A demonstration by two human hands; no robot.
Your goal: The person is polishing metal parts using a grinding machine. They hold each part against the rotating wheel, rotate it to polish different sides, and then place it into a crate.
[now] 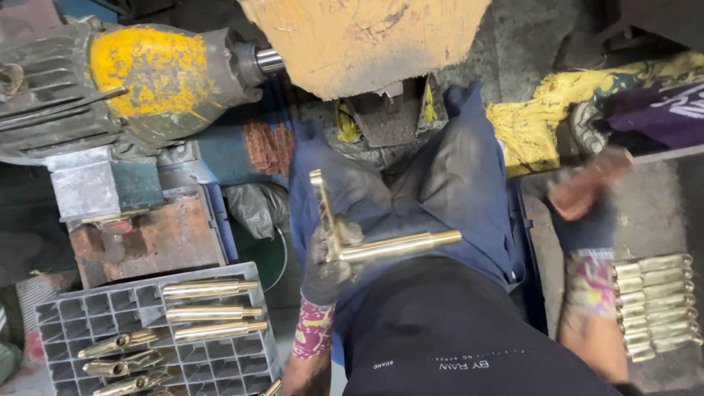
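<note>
My left hand (330,260), in a dirty grey glove, grips a brass handle part (400,246) where its round bar meets a flat arm that points up. It hovers over my lap, which a dark blue cloth (440,176) covers. My right hand (590,187), blurred, is raised at the right above a row of brass bars (656,304) and holds nothing that I can make out. A large buffing wheel (363,40), yellowed, hangs just ahead of both hands.
A grey plastic crate (220,359) at lower left carries several finished brass pieces on top. A motor with a yellow-dusted housing (154,73) sits at upper left, above a rusty block (158,235). Yellow-stained rags (535,121) lie at upper right.
</note>
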